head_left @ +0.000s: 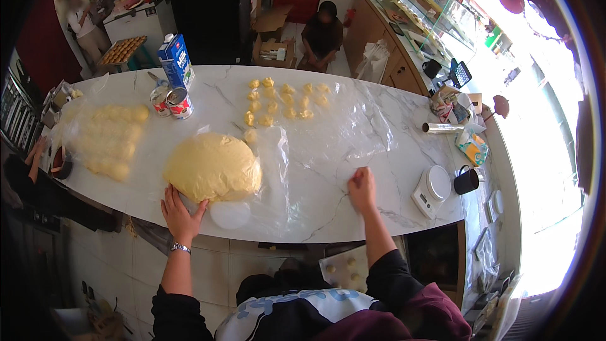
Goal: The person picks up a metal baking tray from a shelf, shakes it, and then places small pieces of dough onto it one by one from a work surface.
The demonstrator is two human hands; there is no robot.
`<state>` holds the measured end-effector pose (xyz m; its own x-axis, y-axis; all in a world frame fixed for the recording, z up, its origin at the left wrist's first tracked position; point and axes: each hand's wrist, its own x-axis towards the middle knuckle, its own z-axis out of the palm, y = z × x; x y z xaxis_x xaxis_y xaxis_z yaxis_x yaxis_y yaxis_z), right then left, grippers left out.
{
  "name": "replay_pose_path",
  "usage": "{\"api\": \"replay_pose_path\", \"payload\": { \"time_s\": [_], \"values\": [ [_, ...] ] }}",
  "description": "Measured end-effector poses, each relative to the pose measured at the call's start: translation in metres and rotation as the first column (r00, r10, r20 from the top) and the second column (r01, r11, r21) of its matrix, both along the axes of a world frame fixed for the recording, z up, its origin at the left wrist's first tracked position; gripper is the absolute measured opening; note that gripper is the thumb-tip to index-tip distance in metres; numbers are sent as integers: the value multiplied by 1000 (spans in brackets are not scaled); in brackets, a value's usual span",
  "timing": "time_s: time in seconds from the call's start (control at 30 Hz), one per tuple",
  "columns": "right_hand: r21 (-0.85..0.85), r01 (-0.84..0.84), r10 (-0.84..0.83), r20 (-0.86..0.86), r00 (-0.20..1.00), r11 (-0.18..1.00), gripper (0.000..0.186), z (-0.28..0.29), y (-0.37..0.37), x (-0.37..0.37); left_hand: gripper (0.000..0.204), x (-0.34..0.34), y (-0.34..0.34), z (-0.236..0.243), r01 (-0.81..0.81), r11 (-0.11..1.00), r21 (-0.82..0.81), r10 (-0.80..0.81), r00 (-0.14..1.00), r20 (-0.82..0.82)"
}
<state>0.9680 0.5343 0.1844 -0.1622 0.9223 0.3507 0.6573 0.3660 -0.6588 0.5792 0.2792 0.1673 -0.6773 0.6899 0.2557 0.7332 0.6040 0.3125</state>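
A large mound of pale yellow dough [214,167] sits on the marble counter, partly wrapped by clear plastic sheet [278,170]. My left hand [182,216] lies with fingers spread against its near edge. Beside that hand is a white rounded disc [230,216], partly under the dough's edge. My right hand [362,191] is closed above the bare marble to the right; whatever its curled fingers hold, if anything, is hidden. Beyond the dough, several small yellow lumps [271,108] lie in rows, the right ones on or under clear plastic.
Rows of dough balls [113,136] rest under plastic at left. Near the far edge stand a blue milk carton [176,60] and two opened cans [179,102]. A white scale [434,191] and dark mug [466,180] stand at right. One person [322,38] sits beyond the counter.
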Motion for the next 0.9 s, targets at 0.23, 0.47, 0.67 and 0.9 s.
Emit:
{"api": "replay_pose_path", "payload": {
  "time_s": [0.23, 0.47, 0.67, 0.9],
  "values": [
    [-69, -217, 215, -27, 976, 974, 23, -20, -45, 59, 95, -1, -9, 11, -18, 999, -30, 17, 999, -37],
    [-108, -170, 157, -114, 981, 980, 23, -7, -41, -10, 88, -4, -7, 5, 2, 999, -47, -5, 999, -54],
    [65, -148, 144, 58, 988, 987, 22, -19, -20, 49, 92, -4, -6, 8, -21, 998, -64, 17, 998, -57],
    [-160, -280, 272, -70, 960, 947, 22, -8, -63, 7, 90, -11, -13, -1, -22, 997, -69, 16, 997, -77]
  ]
}}
